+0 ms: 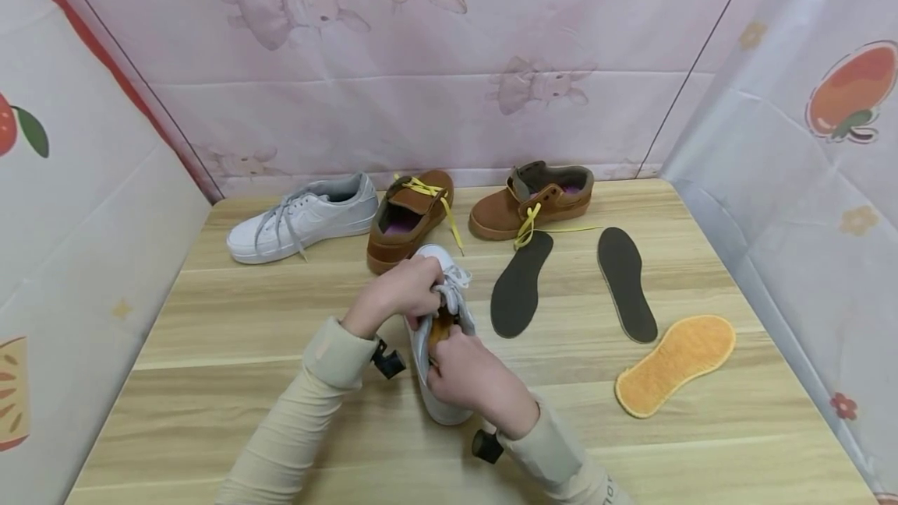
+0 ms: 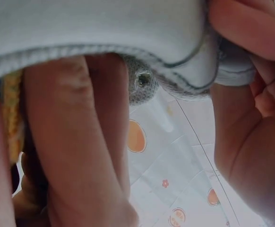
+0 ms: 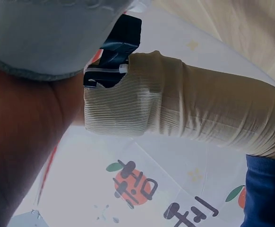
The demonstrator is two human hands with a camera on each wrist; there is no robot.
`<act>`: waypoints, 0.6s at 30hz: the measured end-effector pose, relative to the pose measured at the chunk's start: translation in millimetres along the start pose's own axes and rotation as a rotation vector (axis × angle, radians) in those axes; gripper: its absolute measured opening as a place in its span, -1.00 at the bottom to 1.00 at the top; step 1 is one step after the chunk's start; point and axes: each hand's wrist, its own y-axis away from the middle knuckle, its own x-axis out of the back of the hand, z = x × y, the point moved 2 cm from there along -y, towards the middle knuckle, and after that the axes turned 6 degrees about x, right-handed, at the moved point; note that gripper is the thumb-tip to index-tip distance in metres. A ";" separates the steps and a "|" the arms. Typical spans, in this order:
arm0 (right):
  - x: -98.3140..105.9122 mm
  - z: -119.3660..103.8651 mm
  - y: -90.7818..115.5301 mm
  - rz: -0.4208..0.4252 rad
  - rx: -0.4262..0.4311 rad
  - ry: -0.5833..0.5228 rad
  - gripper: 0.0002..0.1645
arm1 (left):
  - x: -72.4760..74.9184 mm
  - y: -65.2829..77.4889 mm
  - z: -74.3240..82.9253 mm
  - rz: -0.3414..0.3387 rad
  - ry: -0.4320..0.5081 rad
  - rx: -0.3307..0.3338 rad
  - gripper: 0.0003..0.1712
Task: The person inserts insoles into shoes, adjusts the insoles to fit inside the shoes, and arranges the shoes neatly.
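Note:
A white sneaker point(image 1: 446, 411) stands on the table between the two hands, toe pointing away. My left hand point(image 1: 405, 288) grips its upper near the laces and tongue, with fingers curled round the edge. Inside the shoe lies an orange fuzzy insole point(image 1: 440, 329), partly hidden. My right hand point(image 1: 477, 377) reaches into the opening and pinches the insole; its fingertips are hidden in the head view. In the left wrist view the insole's yellow edge point(image 2: 13, 113) shows between fingers under the shoe's rim. The right wrist view shows mostly the sneaker's side point(image 3: 47, 38) and a sleeve.
A second white sneaker point(image 1: 316, 218) lies at the back left. Two brown shoes point(image 1: 403, 228) with yellow laces stand behind. Two dark insoles point(image 1: 515, 291) and another orange insole point(image 1: 677, 365) lie on the right of the wooden table point(image 1: 281, 380). Printed curtains enclose the table.

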 end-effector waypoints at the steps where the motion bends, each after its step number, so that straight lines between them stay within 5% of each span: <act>1: -0.3 0.1 0.2 0.003 -0.003 -0.002 -0.57 | -0.2 0.1 0.0 0.001 0.001 -0.001 -0.64; 18: -1.7 0.1 2.1 -0.021 -0.028 -0.026 -0.63 | -0.8 -1.3 0.9 0.005 -0.011 -0.002 -0.62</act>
